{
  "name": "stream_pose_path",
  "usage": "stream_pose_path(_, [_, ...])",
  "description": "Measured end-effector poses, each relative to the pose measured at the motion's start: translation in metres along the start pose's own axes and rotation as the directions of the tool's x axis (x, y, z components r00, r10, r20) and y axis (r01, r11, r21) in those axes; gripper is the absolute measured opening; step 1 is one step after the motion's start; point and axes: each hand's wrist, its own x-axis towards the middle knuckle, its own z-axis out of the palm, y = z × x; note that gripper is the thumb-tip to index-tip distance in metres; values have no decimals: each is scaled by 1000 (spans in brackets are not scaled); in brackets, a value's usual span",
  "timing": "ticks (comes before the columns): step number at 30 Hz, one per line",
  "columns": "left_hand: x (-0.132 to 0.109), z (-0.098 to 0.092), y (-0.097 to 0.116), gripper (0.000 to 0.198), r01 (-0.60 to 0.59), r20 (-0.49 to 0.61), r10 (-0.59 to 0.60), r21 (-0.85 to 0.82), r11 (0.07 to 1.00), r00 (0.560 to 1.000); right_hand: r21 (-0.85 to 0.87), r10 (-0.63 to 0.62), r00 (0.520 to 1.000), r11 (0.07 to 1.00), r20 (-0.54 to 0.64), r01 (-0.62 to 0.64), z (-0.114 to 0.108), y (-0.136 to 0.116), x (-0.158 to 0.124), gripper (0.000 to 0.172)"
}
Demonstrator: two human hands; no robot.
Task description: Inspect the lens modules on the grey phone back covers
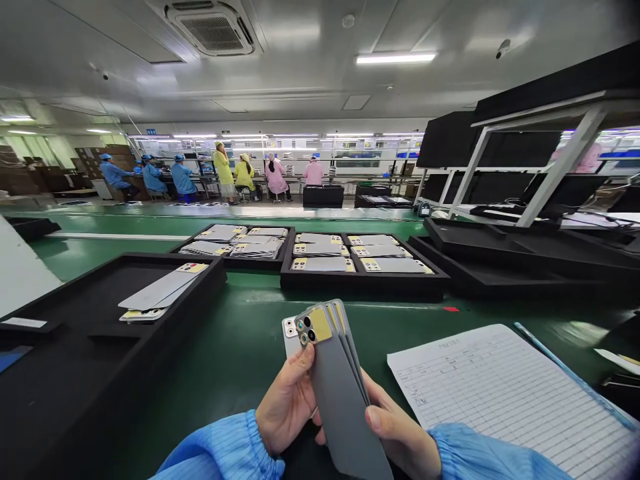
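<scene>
Several grey phone back covers [340, 393] are held upright and fanned out in front of me, each with a camera cutout and a yellow film patch near the top. My left hand [287, 403] grips their left side, thumb pressed just below the camera rings of the front cover. From the right, my right hand [400, 427] closes on the lower edges, thumb on the front face. A paler, silvery cover [291, 327] shows behind the fan at upper left. The fingers behind the stack are mostly hidden.
Left, a black tray [220, 270] holds a few loose covers [167, 287]. Ahead, two black trays [363, 290] carry rows of covers. At right lie a written sheet [465, 380], a blue pen [565, 370] and stacked black trays [500, 267]. People sit at far benches.
</scene>
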Motion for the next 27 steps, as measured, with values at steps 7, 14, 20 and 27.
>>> stream_pose_path(7, [-3,4,4,39,-46,-48,47,23,999,998,19,-12,1000,1000,-6,12,2,-2,-1,57])
stream_pose_path(14, [-4,8,6,28,-123,-282,173,188,975,944,-76,117,950,987,-291,-144,-5,14,-3,51])
stream_pose_path(20, [-11,8,2,34,13,-95,-9,49,999,995,-113,164,975,977,-150,-182,-5,19,-5,59])
stream_pose_path(27, [-9,5,-1,56,83,184,-84,15,996,979,-352,84,992,929,-99,-114,-5,9,5,39])
